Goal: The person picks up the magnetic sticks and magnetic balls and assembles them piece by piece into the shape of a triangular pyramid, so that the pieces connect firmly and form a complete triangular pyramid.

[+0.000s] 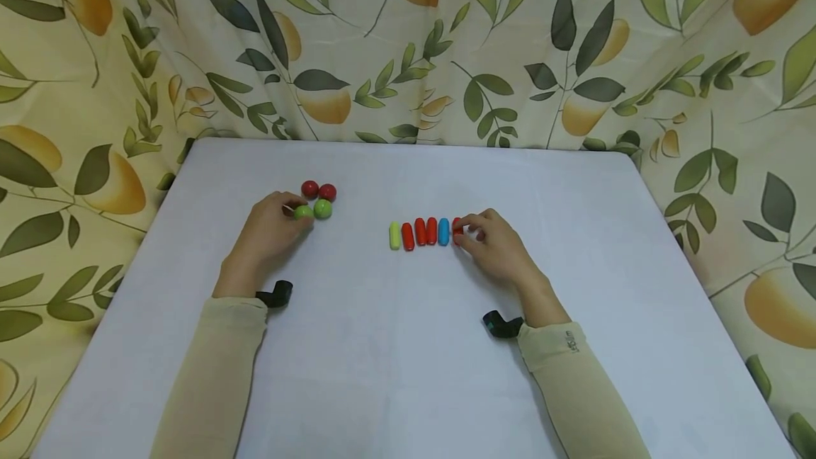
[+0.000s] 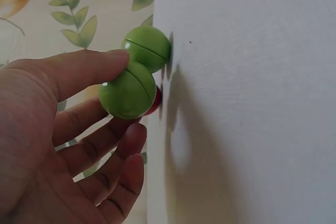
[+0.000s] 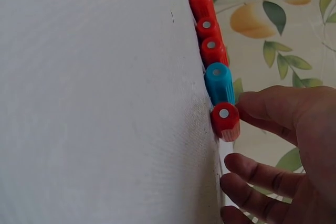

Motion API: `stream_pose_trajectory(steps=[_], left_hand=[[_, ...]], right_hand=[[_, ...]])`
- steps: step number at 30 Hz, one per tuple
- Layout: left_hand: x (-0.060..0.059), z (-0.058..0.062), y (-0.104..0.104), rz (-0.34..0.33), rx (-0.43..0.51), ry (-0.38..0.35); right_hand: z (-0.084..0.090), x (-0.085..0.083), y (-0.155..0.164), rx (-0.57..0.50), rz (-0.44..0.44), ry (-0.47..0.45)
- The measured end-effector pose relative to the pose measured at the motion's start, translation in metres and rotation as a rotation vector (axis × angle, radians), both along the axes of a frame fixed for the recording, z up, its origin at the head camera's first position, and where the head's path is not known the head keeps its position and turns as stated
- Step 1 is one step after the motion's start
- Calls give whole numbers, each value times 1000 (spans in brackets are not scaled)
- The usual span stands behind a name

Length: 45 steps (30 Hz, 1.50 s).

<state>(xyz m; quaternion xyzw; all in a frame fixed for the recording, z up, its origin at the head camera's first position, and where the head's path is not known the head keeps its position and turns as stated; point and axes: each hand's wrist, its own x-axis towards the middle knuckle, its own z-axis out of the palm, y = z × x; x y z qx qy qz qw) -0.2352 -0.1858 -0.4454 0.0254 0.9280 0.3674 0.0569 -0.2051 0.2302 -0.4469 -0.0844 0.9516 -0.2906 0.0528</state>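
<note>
My left hand [image 1: 295,212] pinches a green ball [image 1: 304,212] on the white table [image 1: 408,374]. In the left wrist view the thumb lies on that green ball [image 2: 130,94] and the index finger runs behind it. A second green ball [image 1: 322,209] touches it, and two red balls [image 1: 319,190] sit just behind. My right hand [image 1: 462,231] is at the right end of a row of capsules [image 1: 421,232]: one green, three red, one blue. Its thumb touches a short red piece [image 3: 226,120] next to the blue capsule [image 3: 219,82]; its other fingers curl loosely, just apart from it.
A leaf-and-fruit patterned cloth [image 1: 408,41] hangs behind and on both sides of the table. Black wrist-camera mounts [image 1: 275,294] stick out at both cuffs. Bare tabletop lies in front of the hands and to the far right.
</note>
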Motion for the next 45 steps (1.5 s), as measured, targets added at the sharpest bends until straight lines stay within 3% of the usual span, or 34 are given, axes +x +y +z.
stream_pose_trajectory(steps=[8, 18, 32, 45], left_hand=[[1, 10, 1, -1, 23, 2], [5, 18, 8, -40, 61, 85], [8, 23, 25, -60, 107, 108], [11, 20, 46, -88, 149, 95]], right_hand=[[1, -3, -3, 5, 2, 5], [-4, -2, -3, 32, -59, 34], [-1, -2, 2, -7, -102, 72], [3, -2, 2, -90, -145, 43]])
